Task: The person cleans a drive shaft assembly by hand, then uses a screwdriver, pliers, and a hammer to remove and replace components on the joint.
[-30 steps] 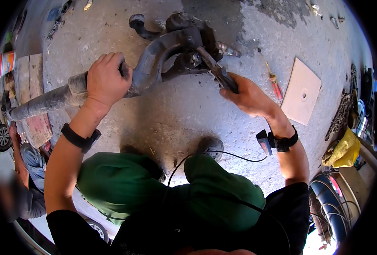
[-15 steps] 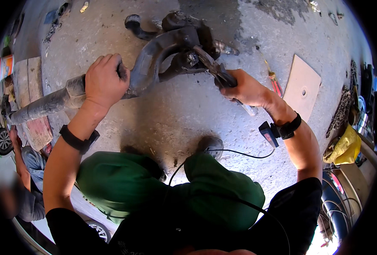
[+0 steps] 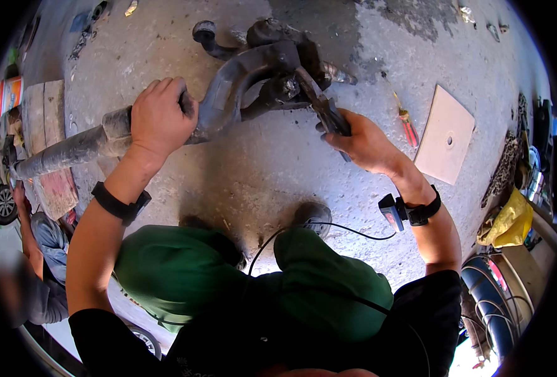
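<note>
A heavy dark metal car axle part (image 3: 219, 100), greasy and worn, lies on the concrete floor, with a curved arm and a long tube running to the left. My left hand (image 3: 163, 119) is closed over it where the tube meets the curved arm. Dark long-handled pliers (image 3: 316, 97) are in my right hand (image 3: 367, 143), whose fingers wrap the handles. The pliers' head reaches the right end of the part, beside a round bushing-like piece (image 3: 283, 89). Exactly what the jaws bite on cannot be made out.
To the right lie a red-handled screwdriver (image 3: 408, 127) and a flat beige board (image 3: 447, 135). Wooden planks (image 3: 45, 119) sit under the tube at left. A yellow cloth (image 3: 509, 220) lies far right. Another person (image 3: 49, 245) is at the lower left, near a car wheel (image 3: 3, 204).
The pliers' handles have closed together; the lower handle that stuck out below my right hand has drawn in. The view has shifted slightly. My left hand keeps its place on the part.
</note>
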The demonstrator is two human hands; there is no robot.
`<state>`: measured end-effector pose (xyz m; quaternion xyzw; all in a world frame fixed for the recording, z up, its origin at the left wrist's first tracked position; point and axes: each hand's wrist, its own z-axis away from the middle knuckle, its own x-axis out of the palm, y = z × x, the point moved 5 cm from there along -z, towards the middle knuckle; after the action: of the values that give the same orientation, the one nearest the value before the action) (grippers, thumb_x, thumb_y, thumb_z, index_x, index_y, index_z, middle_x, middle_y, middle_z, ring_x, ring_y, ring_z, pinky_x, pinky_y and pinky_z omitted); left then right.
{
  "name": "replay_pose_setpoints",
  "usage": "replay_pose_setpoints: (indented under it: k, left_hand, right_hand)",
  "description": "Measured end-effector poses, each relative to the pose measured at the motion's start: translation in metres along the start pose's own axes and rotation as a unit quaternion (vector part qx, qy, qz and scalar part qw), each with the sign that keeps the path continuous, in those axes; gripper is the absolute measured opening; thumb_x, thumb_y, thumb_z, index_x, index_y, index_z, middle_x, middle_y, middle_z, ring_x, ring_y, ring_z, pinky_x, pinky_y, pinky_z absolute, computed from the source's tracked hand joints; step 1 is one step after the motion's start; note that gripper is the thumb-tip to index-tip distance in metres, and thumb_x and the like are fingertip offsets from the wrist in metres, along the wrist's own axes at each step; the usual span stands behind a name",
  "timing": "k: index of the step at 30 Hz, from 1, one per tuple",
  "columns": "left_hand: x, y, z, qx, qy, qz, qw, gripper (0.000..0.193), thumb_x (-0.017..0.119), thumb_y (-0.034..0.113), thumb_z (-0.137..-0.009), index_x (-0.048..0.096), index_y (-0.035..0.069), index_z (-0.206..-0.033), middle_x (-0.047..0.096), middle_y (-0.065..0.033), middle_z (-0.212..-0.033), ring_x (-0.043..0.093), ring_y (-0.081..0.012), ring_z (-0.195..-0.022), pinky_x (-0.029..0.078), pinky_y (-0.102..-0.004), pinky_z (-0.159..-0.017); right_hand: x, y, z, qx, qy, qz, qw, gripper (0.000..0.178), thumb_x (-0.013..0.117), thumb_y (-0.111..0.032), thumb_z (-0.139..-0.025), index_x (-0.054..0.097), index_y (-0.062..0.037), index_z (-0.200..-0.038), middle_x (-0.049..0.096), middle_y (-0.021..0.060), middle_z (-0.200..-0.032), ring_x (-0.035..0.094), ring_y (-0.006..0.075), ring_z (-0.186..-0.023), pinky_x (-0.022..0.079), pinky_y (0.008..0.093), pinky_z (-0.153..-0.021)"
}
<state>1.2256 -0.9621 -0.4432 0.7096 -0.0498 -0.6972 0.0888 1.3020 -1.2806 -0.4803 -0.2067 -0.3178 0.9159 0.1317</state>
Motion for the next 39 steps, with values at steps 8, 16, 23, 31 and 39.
replay_pose_setpoints:
  k: [8, 16, 23, 31, 39]
  left_hand:
    - [0.000, 0.001, 0.000, 0.002, 0.000, -0.013, 1.000, 0.013, 0.065, 0.013, -0.082, 0.056, 0.004, -0.086, 0.061, -0.0158, -0.084, 0.060, -0.0390, -0.083, 0.048, -0.0472, -0.073]
    - [-0.001, 0.003, -0.002, -0.001, -0.005, -0.008, 1.000, 0.012, 0.064, 0.013, -0.082, 0.056, 0.004, -0.085, 0.061, -0.0157, -0.083, 0.059, -0.0391, -0.083, 0.049, -0.0472, -0.072]
    - [-0.001, 0.003, -0.001, 0.009, 0.021, -0.012, 1.000, 0.015, 0.067, 0.017, -0.080, 0.057, 0.006, -0.081, 0.062, -0.0136, -0.080, 0.061, -0.0369, -0.081, 0.050, -0.0473, -0.071]
    - [-0.002, 0.001, -0.002, 0.003, 0.016, -0.008, 1.000, 0.015, 0.067, 0.017, -0.080, 0.058, 0.005, -0.080, 0.063, -0.0134, -0.081, 0.061, -0.0366, -0.082, 0.050, -0.0471, -0.071]
    - [-0.003, 0.001, -0.003, 0.000, 0.024, -0.004, 1.000, 0.015, 0.067, 0.018, -0.080, 0.058, 0.005, -0.080, 0.063, -0.0130, -0.081, 0.061, -0.0363, -0.082, 0.051, -0.0466, -0.071]
  right_hand:
    - [0.008, 0.010, -0.008, 0.004, -0.035, -0.086, 0.996, 0.020, 0.065, -0.016, -0.095, 0.063, -0.0028, -0.110, 0.058, 0.0010, -0.075, 0.052, 0.0095, -0.066, 0.041, 0.0281, -0.058]
    - [0.009, 0.008, -0.007, -0.060, 0.078, 0.045, 0.994, 0.018, 0.062, -0.015, -0.093, 0.060, 0.0004, -0.103, 0.061, 0.0111, -0.071, 0.060, 0.0220, -0.070, 0.047, 0.0404, -0.067]
    - [-0.044, 0.001, 0.017, -0.064, 0.016, -0.067, 0.996, 0.033, 0.068, -0.023, -0.095, 0.061, -0.0035, -0.120, 0.064, 0.0042, -0.079, 0.060, 0.0143, -0.071, 0.047, 0.0332, -0.064]
    - [-0.086, -0.057, -0.004, -0.164, 0.121, 0.215, 0.955, 0.039, 0.066, -0.011, -0.090, 0.061, -0.0009, -0.128, 0.068, 0.0210, -0.088, 0.065, 0.0307, -0.077, 0.051, 0.0403, -0.075]
    - [-0.081, -0.054, -0.008, -0.079, 0.095, 0.189, 0.974, 0.034, 0.066, -0.010, -0.088, 0.066, -0.0004, -0.121, 0.067, 0.0190, -0.080, 0.066, 0.0263, -0.073, 0.051, 0.0390, -0.070]
